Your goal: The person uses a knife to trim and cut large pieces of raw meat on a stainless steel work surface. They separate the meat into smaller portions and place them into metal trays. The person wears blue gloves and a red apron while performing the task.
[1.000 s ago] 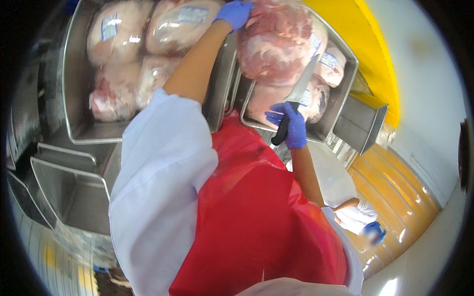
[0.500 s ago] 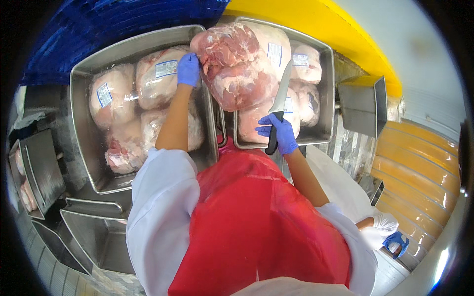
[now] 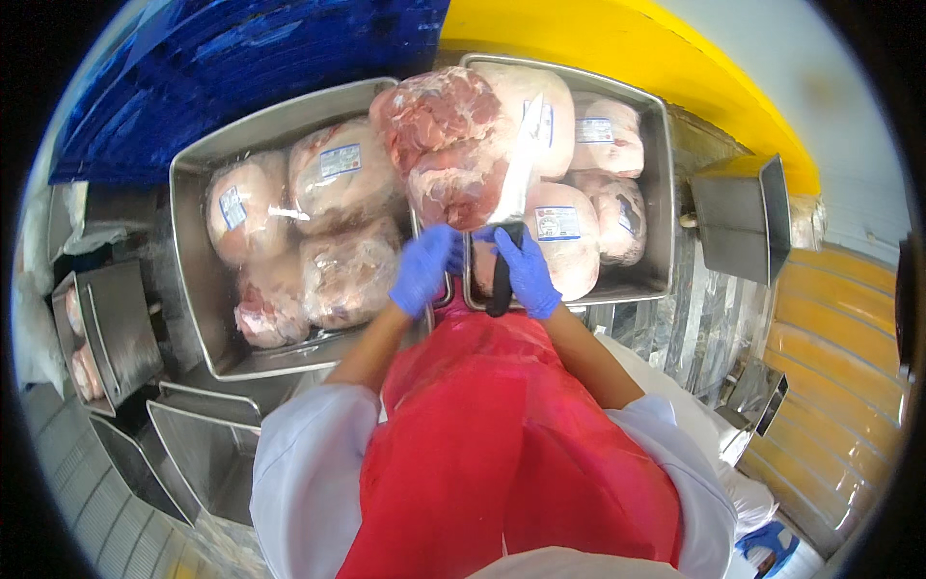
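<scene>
My right hand [image 3: 527, 272], in a blue glove, is closed around the black handle of a knife [image 3: 515, 183]. Its long blade points away from me, over the pale wrapped meat. My left hand [image 3: 425, 270], also gloved in blue, hovers near the handles between two metal tubs, just left of the knife. Motion smears its fingers, and I see nothing held in it. Ahead of both hands, a large piece of bare red meat [image 3: 436, 114] lies across the adjoining tub rims. Wrapped, labelled cuts of meat [image 3: 338, 174] fill the left tub [image 3: 190, 261], and more lie in the right tub [image 3: 660, 203].
A blue surface [image 3: 241, 77] and a yellow one [image 3: 598, 43] border the tubs at the far side. Smaller metal bins stand at the left [image 3: 121, 333] and right [image 3: 738, 217]. Part of another person [image 3: 767, 550] shows at the lower right.
My left hand has let go of the bare meat and come back toward me, beside the knife handle. My right hand has shifted slightly left, and the blade points more directly away.
</scene>
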A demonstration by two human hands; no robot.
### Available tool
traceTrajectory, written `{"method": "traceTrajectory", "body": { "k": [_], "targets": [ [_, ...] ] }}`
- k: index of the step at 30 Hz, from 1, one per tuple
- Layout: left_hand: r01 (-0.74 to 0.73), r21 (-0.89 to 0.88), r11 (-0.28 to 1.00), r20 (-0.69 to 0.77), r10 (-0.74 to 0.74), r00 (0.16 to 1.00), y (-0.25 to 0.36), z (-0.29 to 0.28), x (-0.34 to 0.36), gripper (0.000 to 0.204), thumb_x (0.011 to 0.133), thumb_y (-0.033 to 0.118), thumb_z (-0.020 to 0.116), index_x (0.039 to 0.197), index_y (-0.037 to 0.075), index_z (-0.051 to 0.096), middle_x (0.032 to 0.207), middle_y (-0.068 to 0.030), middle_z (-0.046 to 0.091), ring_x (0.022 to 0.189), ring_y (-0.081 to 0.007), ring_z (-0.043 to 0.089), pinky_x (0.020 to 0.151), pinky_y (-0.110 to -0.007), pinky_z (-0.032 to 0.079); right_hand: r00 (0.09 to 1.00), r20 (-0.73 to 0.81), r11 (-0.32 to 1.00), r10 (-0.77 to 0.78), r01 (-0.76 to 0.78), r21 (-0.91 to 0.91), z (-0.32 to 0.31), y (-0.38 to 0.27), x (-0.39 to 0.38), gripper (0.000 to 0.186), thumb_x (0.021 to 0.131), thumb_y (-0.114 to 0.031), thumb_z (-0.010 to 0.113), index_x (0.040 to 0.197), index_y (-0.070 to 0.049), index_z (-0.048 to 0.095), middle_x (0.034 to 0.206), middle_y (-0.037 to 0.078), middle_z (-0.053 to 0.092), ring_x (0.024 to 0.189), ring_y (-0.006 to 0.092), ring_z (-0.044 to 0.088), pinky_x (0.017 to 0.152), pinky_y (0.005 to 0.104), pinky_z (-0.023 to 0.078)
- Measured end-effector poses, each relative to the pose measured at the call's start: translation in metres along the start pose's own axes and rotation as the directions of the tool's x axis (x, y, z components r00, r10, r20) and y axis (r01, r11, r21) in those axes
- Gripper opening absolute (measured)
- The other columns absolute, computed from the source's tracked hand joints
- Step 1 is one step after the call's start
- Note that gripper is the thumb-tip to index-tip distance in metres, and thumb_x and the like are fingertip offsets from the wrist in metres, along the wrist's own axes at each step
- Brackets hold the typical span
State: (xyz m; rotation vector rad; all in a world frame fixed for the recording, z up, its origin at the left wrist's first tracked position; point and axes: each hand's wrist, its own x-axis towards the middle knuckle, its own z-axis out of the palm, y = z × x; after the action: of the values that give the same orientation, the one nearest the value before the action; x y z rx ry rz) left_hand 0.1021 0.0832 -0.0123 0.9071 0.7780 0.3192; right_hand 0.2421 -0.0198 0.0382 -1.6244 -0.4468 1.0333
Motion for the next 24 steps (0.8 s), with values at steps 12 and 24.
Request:
{"method": "traceTrajectory", "body": {
  "k": [12, 24],
  "targets": [
    [-0.373, 0.27, 0.888, -0.247, 0.439, 0.864, -0.006, 0.025, -0.077, 0.042, 0.097, 0.013, 0.047, 0.136, -0.003, 0.042, 0.122, -0.0258, 0.058, 0.11, -0.0346, 0.061, 0.096, -0.04, 0.047, 0.942, 0.334, 0.997, 0.024, 0.003, -0.08, 0.064, 0.033, 0.008, 0.047, 0.104, -0.034, 0.048, 0.135, -0.002, 0.036, 0.121, 0.01, 0.052, 0.106, 0.0168, 0.051, 0.095, 0.0308, 0.043],
    [0.069, 0.332, 0.941, -0.58, 0.145, 0.802, 0.016, -0.044, -0.117, 0.038, 0.085, 0.031, 0.075, 0.102, 0.0, 0.061, 0.077, -0.0072, 0.062, 0.064, -0.0149, 0.056, 0.06, -0.032, 0.048, 0.824, -0.013, 0.596, -0.567, 0.399, -0.697, -0.073, -0.012, 0.164, 0.031, 0.091, -0.023, 0.068, 0.115, -0.003, 0.065, 0.108, 0.02, 0.062, 0.094, 0.0306, 0.06, 0.088, 0.0404, 0.047]
  ]
}}
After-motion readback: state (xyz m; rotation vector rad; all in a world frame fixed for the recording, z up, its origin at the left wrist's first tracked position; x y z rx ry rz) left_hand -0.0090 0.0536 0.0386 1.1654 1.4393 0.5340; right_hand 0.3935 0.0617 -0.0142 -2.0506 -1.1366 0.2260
